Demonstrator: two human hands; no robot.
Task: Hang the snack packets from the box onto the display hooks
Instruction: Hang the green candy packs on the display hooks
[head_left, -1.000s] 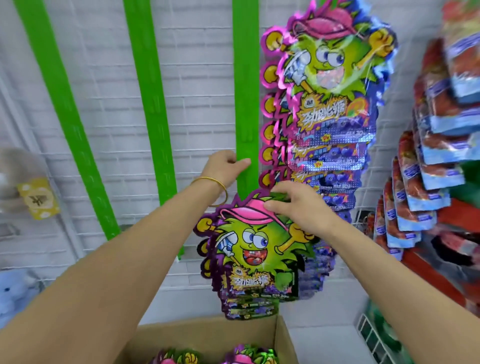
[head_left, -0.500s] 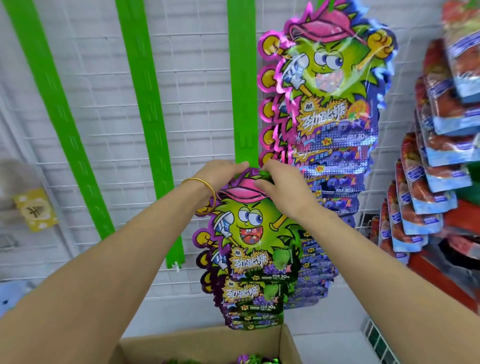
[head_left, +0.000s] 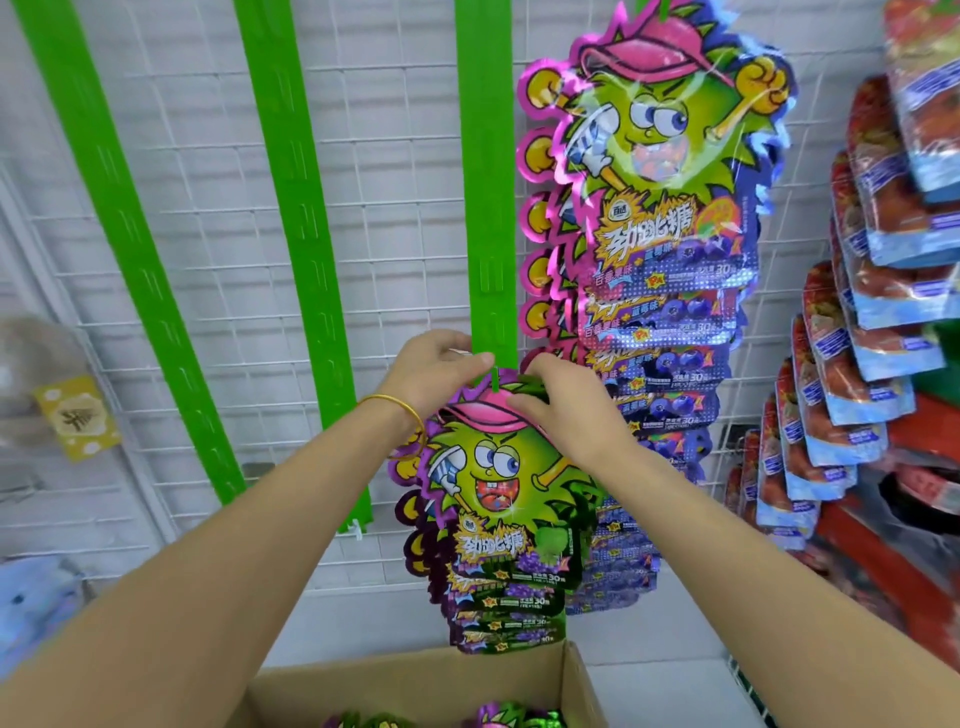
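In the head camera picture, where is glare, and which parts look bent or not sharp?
Head view: white glare streaks lie on the top hanging packet; the green strips fan outward to the left, a wide-angle effect; the yellow tag at the left edge is blurred; the held bunch of packets is sharp; light is even, without hard shadows.

Green-purple cartoon snack packets (head_left: 498, 499), stacked, upright at centre beneath green hook strip (head_left: 485, 208); more in cardboard box (head_left: 415, 686), bottom centre.

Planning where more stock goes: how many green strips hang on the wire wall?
3 strips: one at far left, one in the middle, one above the left hand. Another may hide behind the packets hung at right.
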